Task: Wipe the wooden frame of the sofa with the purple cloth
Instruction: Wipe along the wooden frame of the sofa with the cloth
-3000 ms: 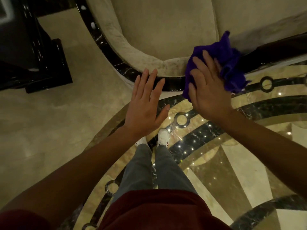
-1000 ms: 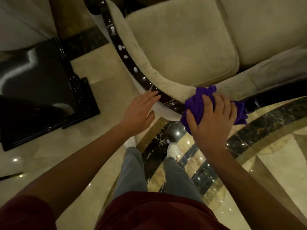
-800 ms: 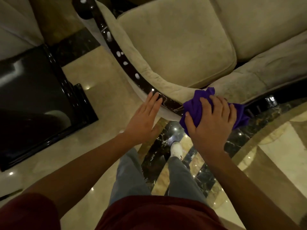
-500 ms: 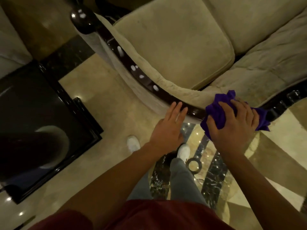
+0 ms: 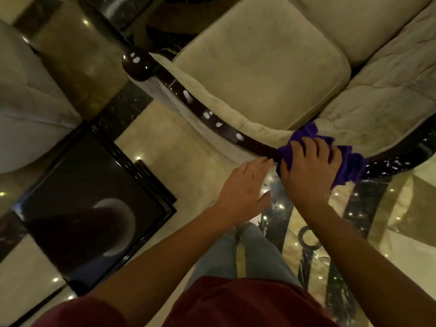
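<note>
Dark glossy wooden frame [image 5: 210, 118] curves along beige sofa edge. Left hand [image 5: 245, 185] flat, fingers released, tips near frame. Right hand [image 5: 309, 171] grasping bunched purple cloth [image 5: 351, 166], pressed on frame.

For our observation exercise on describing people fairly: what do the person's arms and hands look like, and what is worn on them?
Both arms are bare from the upper arm down; dark red short sleeves show at the left shoulder and across the shirt. The left hand and right hand wear no gloves, and no rings, watch or bracelets are visible.
</note>
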### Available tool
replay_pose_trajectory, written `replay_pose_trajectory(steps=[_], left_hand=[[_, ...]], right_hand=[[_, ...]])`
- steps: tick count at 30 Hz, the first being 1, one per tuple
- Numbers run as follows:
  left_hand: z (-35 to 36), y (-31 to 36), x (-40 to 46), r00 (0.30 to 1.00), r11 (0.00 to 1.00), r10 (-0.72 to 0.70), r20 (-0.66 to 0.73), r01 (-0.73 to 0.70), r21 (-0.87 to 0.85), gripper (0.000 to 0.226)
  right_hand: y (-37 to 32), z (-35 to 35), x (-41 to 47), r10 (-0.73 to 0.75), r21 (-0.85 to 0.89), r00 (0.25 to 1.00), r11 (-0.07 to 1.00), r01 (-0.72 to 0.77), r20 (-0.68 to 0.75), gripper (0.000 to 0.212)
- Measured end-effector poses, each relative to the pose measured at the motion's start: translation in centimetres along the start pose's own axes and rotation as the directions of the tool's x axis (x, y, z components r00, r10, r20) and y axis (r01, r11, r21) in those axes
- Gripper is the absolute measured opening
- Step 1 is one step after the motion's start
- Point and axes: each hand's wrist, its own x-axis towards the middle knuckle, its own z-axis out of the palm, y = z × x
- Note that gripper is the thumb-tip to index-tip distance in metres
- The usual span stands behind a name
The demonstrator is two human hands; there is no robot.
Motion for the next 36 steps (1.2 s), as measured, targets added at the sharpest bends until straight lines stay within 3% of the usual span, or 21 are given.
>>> replay_pose_trajectory(steps=[6, 11, 14, 19, 26, 36], left_hand=[[-3.6, -7.7, -1.4, 0.965, 0.961, -0.154, -0.214, 0.196, 0.193, 0.070], [-8.6, -16.2, 1.1, 0.935, 0.897, -0.250, -0.251, 0.322, 0.304, 0.085], [-11.4, -20.5, 3.9, 0.951, 0.906, -0.210, -0.226, 0.277, 0.322, 0.110], [-13.7, -25.8, 8.9, 0.975, 0.929, -0.132, -0.181, 0.185, 0.320, 0.124], [-14.5, -32.0, 10.2, 0.995, 0.931, 0.063, -0.079, -0.030, 0.364, 0.123], [-14.6, -33.0, 10.5, 0.989, 0.948, 0.132, -0.071, -0.104, 0.302, 0.117]], right_hand=[[-2.9, 0.4, 1.3, 0.002, 0.058, 0.993, 0.998, -0.009, 0.118, 0.043], [-4.9, 1.8, 2.5, 0.017, 0.094, 0.990, 0.995, -0.030, 0.138, 0.046], [-5.8, 2.8, 2.6, 0.058, 0.114, 0.992, 0.991, -0.071, 0.115, 0.048], [-6.7, 4.2, 2.7, 0.121, 0.122, 0.992, 0.985, -0.124, 0.027, 0.051], [-9.3, 5.3, 2.5, 0.162, 0.097, 0.986, 0.983, -0.157, -0.044, 0.055], [-15.5, 7.1, 5.4, 0.222, 0.202, 0.972, 0.958, -0.203, -0.076, 0.065]])
